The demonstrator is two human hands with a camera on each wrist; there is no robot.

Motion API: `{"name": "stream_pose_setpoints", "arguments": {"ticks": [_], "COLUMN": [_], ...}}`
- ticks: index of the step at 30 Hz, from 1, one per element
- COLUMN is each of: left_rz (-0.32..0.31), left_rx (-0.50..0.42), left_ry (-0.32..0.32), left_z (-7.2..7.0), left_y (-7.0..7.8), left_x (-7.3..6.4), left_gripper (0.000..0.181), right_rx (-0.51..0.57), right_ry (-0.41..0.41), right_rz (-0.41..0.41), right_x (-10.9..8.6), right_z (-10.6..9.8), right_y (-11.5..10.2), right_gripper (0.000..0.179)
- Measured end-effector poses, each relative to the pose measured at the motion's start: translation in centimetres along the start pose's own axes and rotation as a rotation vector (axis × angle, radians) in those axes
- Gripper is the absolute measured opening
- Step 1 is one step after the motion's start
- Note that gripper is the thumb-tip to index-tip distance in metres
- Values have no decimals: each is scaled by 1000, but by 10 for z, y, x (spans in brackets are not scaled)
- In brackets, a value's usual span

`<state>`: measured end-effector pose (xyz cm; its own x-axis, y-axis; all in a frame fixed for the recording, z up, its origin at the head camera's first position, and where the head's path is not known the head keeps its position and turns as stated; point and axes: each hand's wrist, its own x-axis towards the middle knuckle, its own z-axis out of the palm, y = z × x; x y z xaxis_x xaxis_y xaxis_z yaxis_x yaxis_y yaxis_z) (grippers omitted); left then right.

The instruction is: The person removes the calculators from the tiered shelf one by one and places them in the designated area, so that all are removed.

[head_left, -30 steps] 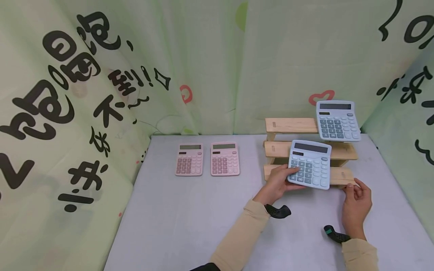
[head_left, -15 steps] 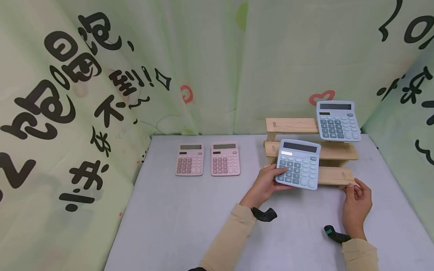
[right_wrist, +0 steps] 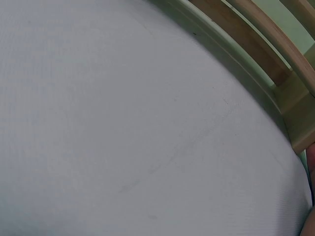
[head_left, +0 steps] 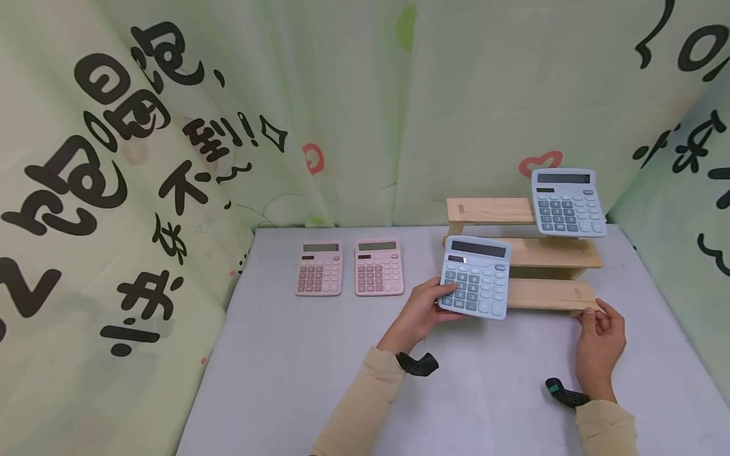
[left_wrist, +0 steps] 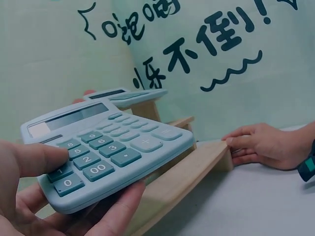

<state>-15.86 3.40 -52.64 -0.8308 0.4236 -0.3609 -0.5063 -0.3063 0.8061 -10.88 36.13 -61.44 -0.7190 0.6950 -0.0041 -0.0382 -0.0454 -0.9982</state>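
Note:
My left hand [head_left: 421,311] grips a light blue calculator [head_left: 476,278] by its lower left corner, thumb on the keys and fingers beneath. The calculator is held tilted in front of the left part of a three-step wooden rack [head_left: 550,294]. In the left wrist view the thumb lies across the number keys of the blue calculator [left_wrist: 98,152]. My right hand [head_left: 601,345] pinches the right end of the rack's lowest board between thumb and fingers. A second blue calculator [head_left: 569,204] leans on the top step at the right.
Two pink calculators [head_left: 318,268] lie side by side on the white table [head_left: 274,373], left of the rack. A pale green curtain [head_left: 353,114] with black lettering hangs behind and at both sides.
My left hand has carried the blue calculator to the left along the rack, uncovering more of the lowest board. The right hand has stayed at the board's end.

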Motion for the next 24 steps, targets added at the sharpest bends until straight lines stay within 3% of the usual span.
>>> {"name": "stream_pose_setpoints", "arguments": {"ticks": [15,24], "left_rz": [-28,-18], "left_rx": [-20,19], "left_ry": [46,85], "left_z": [-49,-72], "left_y": [-2,0], "left_x": [-29,-49], "left_gripper": [38,41], "right_rx": [-18,-53], "right_ry": [0,-6], "right_rz": [8,36], "right_x": [1,-1], "right_z": [-1,0], "right_y": [3,-3], "right_gripper": [38,39]}}
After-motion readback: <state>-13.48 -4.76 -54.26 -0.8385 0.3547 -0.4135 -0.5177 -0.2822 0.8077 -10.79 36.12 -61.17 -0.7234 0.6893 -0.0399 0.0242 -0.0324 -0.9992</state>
